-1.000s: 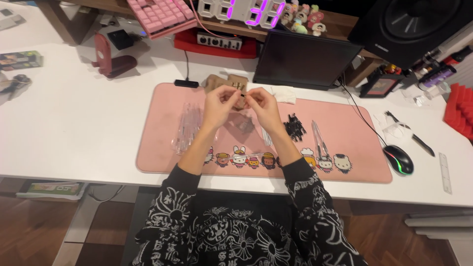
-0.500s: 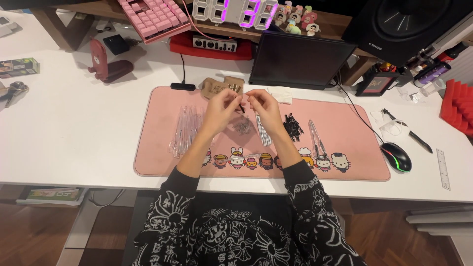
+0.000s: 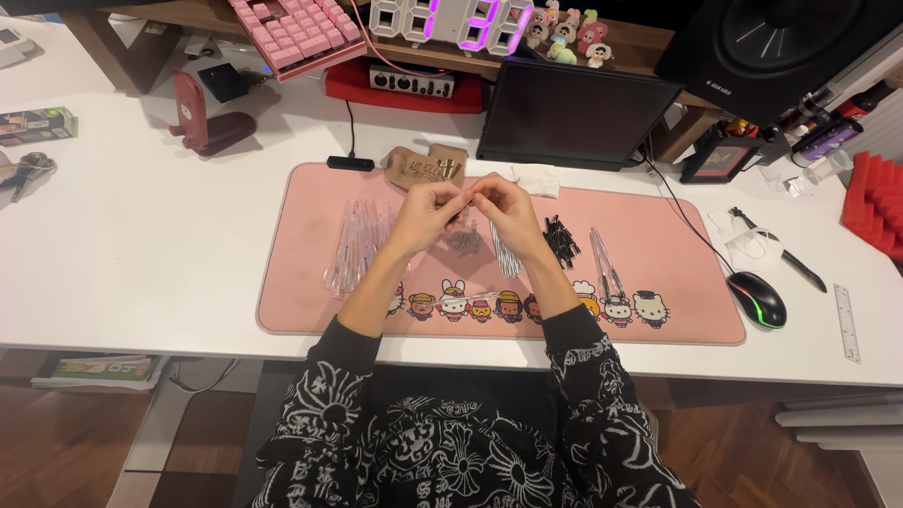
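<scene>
Head view, looking down at a white desk [image 3: 141,235]. Far left edge: small green box [image 3: 36,124] and a dark metal tool [image 3: 26,171], well apart from the work. Further in: dark red stand [image 3: 202,118] at the back, pink keyboard [image 3: 299,30] tilted on the shelf above. Pink desk mat [image 3: 658,235] with a cartoon-character strip along its near edge, centred on the desk. On the mat's left part: heap of clear pen barrels [image 3: 357,245], just left of the left forearm. Left hand [image 3: 423,209] raised above mat centre, fingers curled narrow, tips pinched on one end of a thin clear pen part [image 3: 467,191]; right hand [image 3: 508,209] meeting it fingertip to fingertip, likewise pinched on the same piece. Exact grip on the part too small to resolve beyond that. Under the hands: small pile of springs or tips [image 3: 463,243], kind not resolvable; one clear barrel [image 3: 461,301] lying alone across the character strip. Behind the hands: brown paper pouch [image 3: 423,167], dark tablet screen [image 3: 574,115] propped up. Right of the hands: bundle of thin refills [image 3: 506,259], cluster of black caps [image 3: 562,240], another group of clear barrels [image 3: 607,263]. Off the mat, right: black mouse [image 3: 758,299] with lit edge, black pen [image 3: 781,249], clear ruler [image 3: 847,325] near the desk edge.
</scene>
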